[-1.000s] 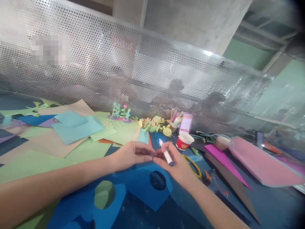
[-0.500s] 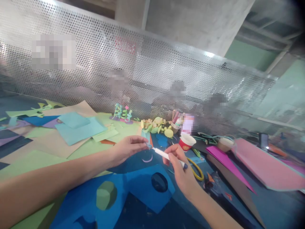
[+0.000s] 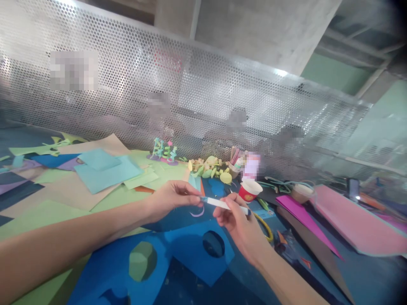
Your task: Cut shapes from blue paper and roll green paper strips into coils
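Observation:
In the head view my right hand point(image 3: 237, 218) grips a white marker point(image 3: 219, 203) by its barrel, with the dark blue end pointing right. The thumb and fingers of my left hand point(image 3: 178, 199) pinch a small translucent blue cap point(image 3: 204, 199), which meets the marker's left end. How far it is pushed on is too small to tell. Below both hands lie blue sheets point(image 3: 178, 241) with cut-out holes. A thin lilac paper curl point(image 3: 197, 213) rests on the dark table under the marker.
Coloured paper sheets point(image 3: 108, 173) cover the left side. Behind stand small paper figures point(image 3: 163, 151), yellow-green paper leaves point(image 3: 210, 166) and a red-and-white paper cup point(image 3: 250, 190). A yellow ring point(image 3: 266, 226), a pink board point(image 3: 352, 220) and a perforated metal screen point(image 3: 203, 97) are also there.
The marker's tip and the cap, a little apart before, now meet. My right hand has turned the marker flatter, and my left fingertips have come slightly right and down.

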Demonstrator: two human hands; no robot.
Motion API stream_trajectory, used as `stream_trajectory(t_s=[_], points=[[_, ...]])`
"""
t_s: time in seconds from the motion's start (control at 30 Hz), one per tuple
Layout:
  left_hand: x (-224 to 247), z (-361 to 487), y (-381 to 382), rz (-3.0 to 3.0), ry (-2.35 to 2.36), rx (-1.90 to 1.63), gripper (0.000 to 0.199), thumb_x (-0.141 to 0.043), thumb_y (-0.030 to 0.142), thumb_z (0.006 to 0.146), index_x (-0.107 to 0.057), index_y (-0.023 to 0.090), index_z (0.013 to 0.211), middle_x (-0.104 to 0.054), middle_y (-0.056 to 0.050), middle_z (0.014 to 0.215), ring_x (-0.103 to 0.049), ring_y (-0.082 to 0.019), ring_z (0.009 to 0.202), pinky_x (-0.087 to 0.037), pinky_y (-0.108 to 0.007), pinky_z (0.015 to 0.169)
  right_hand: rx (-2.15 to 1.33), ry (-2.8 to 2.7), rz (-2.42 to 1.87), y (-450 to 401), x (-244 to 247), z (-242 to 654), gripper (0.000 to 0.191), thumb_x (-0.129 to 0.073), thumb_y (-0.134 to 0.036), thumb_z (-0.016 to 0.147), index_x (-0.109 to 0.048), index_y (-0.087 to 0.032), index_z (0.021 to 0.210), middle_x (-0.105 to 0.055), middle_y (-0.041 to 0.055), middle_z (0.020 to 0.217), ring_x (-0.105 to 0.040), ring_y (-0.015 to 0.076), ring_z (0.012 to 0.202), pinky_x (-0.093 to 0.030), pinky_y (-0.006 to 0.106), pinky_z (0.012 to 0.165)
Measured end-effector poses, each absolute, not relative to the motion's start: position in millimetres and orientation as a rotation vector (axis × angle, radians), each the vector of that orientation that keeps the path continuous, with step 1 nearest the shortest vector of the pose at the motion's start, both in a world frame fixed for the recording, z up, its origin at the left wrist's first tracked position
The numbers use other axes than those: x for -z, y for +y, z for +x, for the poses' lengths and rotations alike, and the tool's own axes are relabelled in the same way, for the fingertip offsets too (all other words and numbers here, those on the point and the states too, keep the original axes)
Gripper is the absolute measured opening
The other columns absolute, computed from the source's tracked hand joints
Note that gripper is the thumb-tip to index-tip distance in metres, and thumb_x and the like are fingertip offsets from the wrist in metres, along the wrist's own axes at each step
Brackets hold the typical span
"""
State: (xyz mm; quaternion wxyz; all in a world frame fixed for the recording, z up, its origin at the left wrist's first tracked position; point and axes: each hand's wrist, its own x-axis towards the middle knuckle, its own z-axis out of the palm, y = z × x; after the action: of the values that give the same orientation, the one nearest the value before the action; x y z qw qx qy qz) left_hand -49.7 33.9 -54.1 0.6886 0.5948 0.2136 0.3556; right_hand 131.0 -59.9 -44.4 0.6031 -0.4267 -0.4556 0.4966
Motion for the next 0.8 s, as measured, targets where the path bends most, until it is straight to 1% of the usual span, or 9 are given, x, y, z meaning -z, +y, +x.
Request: stream_trajectory(t_s=[0.13, 0.33, 0.47, 0.53, 0.57, 0.6, 0.67, 0.7, 0.8], points=[[51.3, -48.4, 26.5, 1.334, 0.511, -0.812, 0.020, -0.077, 0.026, 0.068, -0.068, 0.014, 0.082, -0.073, -0.003, 0.075, -0.068, -0.016, 0.075, -0.050, -0.029, 0.078, -1.185, -1.009, -0.950, -61.8, 46.0, 127.5, 0.022, -0.056, -0.037, 0.085, -0.047, -0.021, 0.072, -0.066, -0.0002, 0.063, -0.054, 0.0116, 0.058, -0.044, 0.023, 0.057], [50.7, -47.6, 21.7, 1.331, 0.504, -0.811, 0.019, -0.074, 0.027, 0.072, -0.066, 0.014, 0.083, -0.073, -0.004, 0.077, -0.068, -0.016, 0.079, -0.048, -0.027, 0.077, -1.263, -0.956, -0.891, -63.3, 47.4, 123.5, 0.022, -0.054, -0.036, 0.087, -0.047, -0.021, 0.073, -0.066, -0.0002, 0.067, -0.056, 0.0115, 0.061, -0.045, 0.023, 0.060], [46.8, -49.2, 24.6, 1.233, 0.461, -0.741, 0.018, -0.074, 0.023, 0.071, -0.065, 0.015, 0.085, -0.072, -0.003, 0.081, -0.066, -0.015, 0.085, -0.046, -0.026, 0.082, -1.244, -1.071, -0.903, -63.3, 38.3, 129.2, 0.020, -0.055, -0.036, 0.087, -0.048, -0.021, 0.075, -0.066, 0.0005, 0.067, -0.056, 0.0122, 0.061, -0.044, 0.024, 0.060], [39.7, -49.5, 25.5, 1.176, 0.408, -0.664, 0.015, -0.073, 0.023, 0.071, -0.065, 0.015, 0.082, -0.070, -0.002, 0.082, -0.066, -0.015, 0.086, -0.045, -0.025, 0.085, -1.258, -1.116, -0.902, -63.5, 33.3, 132.6, 0.019, -0.054, -0.034, 0.087, -0.049, -0.021, 0.074, -0.065, 0.0001, 0.066, -0.054, 0.0116, 0.059, -0.043, 0.023, 0.056], [35.2, -48.8, 25.4, 1.155, 0.390, -0.615, 0.016, -0.070, 0.028, 0.073, -0.065, 0.015, 0.079, -0.068, -0.002, 0.079, -0.065, -0.016, 0.083, -0.045, -0.025, 0.082, -1.275, -1.122, -0.897, -63.8, 31.6, 133.3, 0.019, -0.053, -0.033, 0.088, -0.049, -0.021, 0.073, -0.064, -0.0004, 0.064, -0.053, 0.0111, 0.057, -0.041, 0.022, 0.054], [30.6, -47.4, 24.7, 1.136, 0.381, -0.575, 0.023, -0.065, 0.037, 0.076, -0.064, 0.014, 0.074, -0.066, -0.003, 0.076, -0.065, -0.016, 0.077, -0.046, -0.026, 0.077, -1.296, -1.123, -0.893, -64.3, 30.8, 133.2, 0.019, -0.052, -0.033, 0.088, -0.049, -0.021, 0.073, -0.063, -0.0010, 0.062, -0.051, 0.0106, 0.055, -0.040, 0.021, 0.052], [22.1, -41.8, 21.9, 1.099, 0.394, -0.546, 0.047, -0.048, 0.056, 0.081, -0.061, 0.014, 0.066, -0.061, -0.004, 0.067, -0.060, -0.016, 0.065, -0.045, -0.027, 0.063, -1.342, -1.124, -0.886, -66.1, 31.4, 130.1, 0.019, -0.050, -0.032, 0.089, -0.050, -0.021, 0.073, -0.061, -0.0016, 0.058, -0.049, 0.0099, 0.051, -0.037, 0.020, 0.048], [18.9, -37.8, 19.8, 1.075, 0.413, -0.572, 0.054, -0.039, 0.062, 0.081, -0.059, 0.015, 0.063, -0.059, -0.003, 0.065, -0.056, -0.015, 0.061, -0.043, -0.027, 0.057, -1.372, -1.126, -0.882, -67.5, 32.6, 127.3, 0.018, -0.050, -0.032, 0.089, -0.050, -0.021, 0.075, -0.061, -0.0015, 0.057, -0.049, 0.0097, 0.050, -0.036, 0.019, 0.047], [13.1, -25.7, 11.1, 0.971, 0.469, -0.703, 0.058, -0.031, 0.065, 0.082, -0.055, 0.016, 0.061, -0.052, -0.002, 0.063, -0.048, -0.014, 0.059, -0.039, -0.024, 0.055, -1.456, -1.119, -0.843, -74.0, 36.9, 117.4, 0.017, -0.048, -0.032, 0.090, -0.049, -0.021, 0.077, -0.064, 0.0000, 0.058, -0.049, 0.0100, 0.048, -0.035, 0.020, 0.047]])
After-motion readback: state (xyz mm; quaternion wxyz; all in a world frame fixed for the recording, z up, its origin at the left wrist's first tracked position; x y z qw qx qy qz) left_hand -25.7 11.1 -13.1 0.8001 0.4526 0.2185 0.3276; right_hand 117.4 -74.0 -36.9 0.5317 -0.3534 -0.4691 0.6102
